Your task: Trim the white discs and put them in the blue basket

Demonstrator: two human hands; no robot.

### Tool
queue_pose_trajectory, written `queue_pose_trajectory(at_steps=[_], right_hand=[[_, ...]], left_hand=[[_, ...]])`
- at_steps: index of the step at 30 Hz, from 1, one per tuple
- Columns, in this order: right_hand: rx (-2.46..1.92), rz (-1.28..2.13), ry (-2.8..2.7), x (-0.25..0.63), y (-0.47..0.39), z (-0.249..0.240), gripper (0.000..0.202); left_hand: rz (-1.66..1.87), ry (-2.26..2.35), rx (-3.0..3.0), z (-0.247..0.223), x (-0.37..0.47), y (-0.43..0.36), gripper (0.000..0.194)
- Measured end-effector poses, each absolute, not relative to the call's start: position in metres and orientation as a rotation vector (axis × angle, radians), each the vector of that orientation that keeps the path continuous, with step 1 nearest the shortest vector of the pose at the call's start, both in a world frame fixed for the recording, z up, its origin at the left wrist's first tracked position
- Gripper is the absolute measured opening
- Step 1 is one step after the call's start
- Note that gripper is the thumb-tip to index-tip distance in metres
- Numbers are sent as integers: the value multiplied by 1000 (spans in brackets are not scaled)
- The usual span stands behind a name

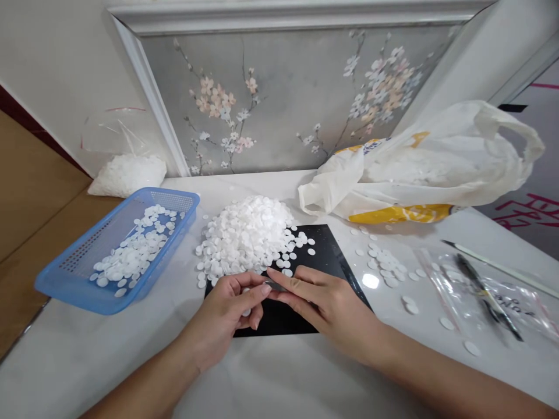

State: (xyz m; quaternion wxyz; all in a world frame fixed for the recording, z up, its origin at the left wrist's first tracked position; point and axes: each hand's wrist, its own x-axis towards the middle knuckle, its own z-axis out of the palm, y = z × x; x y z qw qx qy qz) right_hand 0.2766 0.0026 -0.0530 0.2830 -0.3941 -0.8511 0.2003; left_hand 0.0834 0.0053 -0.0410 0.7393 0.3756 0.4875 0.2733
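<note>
My left hand [238, 302] is closed in a pinch in front of the white disc pile, with white discs partly showing among its fingers. From the right, my right hand [321, 297] grips a small dark metal tool [276, 286], whose tip meets the left fingertips. Both hands are over a black mat [279, 320] on the white table. Just behind them rises a large pile of white discs [248, 233], spilling onto the mat. What the left fingertips pinch is too small to tell fully.
A blue basket [174, 233] with white discs stands left. Behind it sits a clear bag of white pieces [128, 174]. At right are a white plastic bag [419, 180], scattered discs [386, 265], zip bags [463, 291], a black pen [489, 297] and a pale pointed stick [498, 267].
</note>
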Motion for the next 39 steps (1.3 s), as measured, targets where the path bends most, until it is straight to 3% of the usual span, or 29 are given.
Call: queue_pose_trajectory(at_steps=[39], right_hand=[[-1060,681,-2257,281,2,-54,37]], left_hand=[[588,1052,967,-34,76,9,23]])
